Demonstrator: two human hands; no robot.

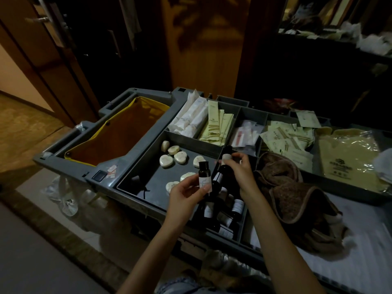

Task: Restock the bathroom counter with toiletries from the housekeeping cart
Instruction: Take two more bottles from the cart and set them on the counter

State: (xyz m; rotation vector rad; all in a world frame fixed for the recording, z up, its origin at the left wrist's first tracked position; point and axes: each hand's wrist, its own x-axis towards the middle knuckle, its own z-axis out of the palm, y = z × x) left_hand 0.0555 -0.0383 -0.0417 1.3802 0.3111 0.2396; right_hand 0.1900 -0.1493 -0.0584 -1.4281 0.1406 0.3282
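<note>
My left hand (186, 195) pinches a bottle (205, 177) upright, seemingly to read it, while my right hand (241, 172) grips a second bottle (226, 159).

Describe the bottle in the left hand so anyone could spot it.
On the grey cart, find the tray of soaps. At its near right corner the left hand holds a small dark bottle upright. Unlike the bottles lying beneath, it is raised, white label facing us.
</note>
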